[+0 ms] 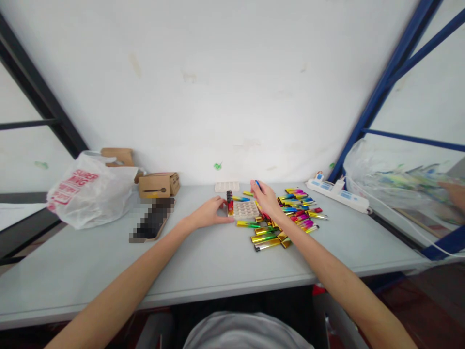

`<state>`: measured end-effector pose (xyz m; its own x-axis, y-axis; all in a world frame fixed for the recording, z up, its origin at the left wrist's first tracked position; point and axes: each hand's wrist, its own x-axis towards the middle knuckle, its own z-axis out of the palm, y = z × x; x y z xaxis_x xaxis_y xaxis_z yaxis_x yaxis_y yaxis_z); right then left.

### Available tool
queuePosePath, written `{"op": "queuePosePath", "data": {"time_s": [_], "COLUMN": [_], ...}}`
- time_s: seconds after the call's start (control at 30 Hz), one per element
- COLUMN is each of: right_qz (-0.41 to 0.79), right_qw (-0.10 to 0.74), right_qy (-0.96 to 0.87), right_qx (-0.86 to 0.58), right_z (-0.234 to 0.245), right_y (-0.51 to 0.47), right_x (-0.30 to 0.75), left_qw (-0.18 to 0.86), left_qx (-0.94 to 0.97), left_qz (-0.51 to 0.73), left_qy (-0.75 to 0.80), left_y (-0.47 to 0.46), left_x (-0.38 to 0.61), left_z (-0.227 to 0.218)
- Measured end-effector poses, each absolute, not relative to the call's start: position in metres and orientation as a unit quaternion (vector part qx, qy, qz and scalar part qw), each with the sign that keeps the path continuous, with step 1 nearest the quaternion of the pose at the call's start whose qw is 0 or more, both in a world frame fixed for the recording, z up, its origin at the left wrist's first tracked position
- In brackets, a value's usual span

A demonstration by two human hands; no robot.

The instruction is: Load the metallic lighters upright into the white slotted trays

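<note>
A pale tray [247, 210] with rows of round holes lies on the table. Along its left end stand several upright lighters [230, 206] with black tops and red bodies. My left hand [209, 212] holds that end of the tray, thumb along the near corner and fingers at the far side. Above the tray's right end, my right hand [267, 199] is closed on a lighter [258, 185], of which a blue end shows; the fingers hide the rest. Around and under my right forearm lies a loose pile of shiny lighters [263, 238] in gold, green, blue and pink.
A second pale tray [227, 186] lies by the wall. To the left are a phone [156, 220], a cardboard box [159, 185] and a white plastic bag [94, 189]. A power strip [337, 195] lies at the right. Beyond the blue frame, another person's hand [454, 194] is near a clear bag.
</note>
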<state>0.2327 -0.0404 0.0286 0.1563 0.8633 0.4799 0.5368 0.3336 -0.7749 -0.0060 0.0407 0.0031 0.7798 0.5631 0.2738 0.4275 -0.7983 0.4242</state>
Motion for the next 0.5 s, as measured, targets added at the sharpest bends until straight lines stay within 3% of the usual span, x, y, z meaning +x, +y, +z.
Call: {"op": "queuePosePath", "data": {"time_s": [0.5], "right_qz": [0.125], "right_qw": [0.501], "right_qy": [-0.647], "right_qx": [-0.561], "right_z": [0.018], "right_y": [-0.057], "right_x": [0.202], "left_qw": [0.172], "left_qx": [0.926], "left_qz": [0.196], "left_qy": [0.271], "left_y": [0.039], "left_x": [-0.006], "left_z": [0.003]}}
